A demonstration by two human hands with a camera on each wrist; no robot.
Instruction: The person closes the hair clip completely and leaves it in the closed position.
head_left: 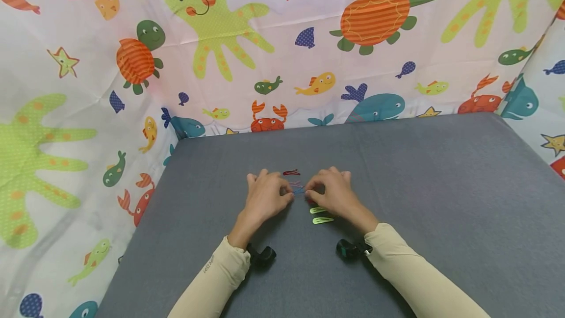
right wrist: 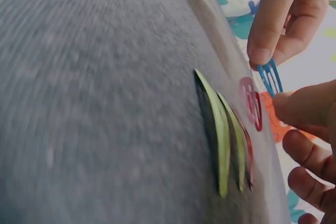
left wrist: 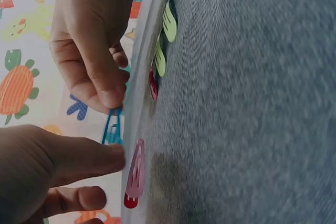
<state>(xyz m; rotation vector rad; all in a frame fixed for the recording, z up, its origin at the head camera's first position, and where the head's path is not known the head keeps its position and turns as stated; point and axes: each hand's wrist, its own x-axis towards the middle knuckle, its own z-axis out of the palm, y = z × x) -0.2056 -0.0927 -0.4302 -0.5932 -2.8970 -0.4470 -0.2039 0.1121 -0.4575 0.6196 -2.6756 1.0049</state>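
Observation:
Both hands meet at the middle of a grey table (head_left: 397,185). My left hand (head_left: 288,195) and right hand (head_left: 310,193) each pinch one end of a small blue hair clip (head_left: 299,191) just above the surface. The left wrist view shows the blue hair clip (left wrist: 112,127) between the two thumbs. In the right wrist view the blue hair clip (right wrist: 270,77) hangs between the fingertips. A pink clip (left wrist: 135,171) lies under the hands. Two green clips (head_left: 321,215) lie by the right hand, and a red clip (head_left: 291,172) lies just beyond the hands.
A sea-creature patterned cloth (head_left: 282,38) walls in the table on the back and both sides. Black wrist cameras (head_left: 262,255) sit under both sleeves. Bare grey surface spreads to the left, right and front of the hands.

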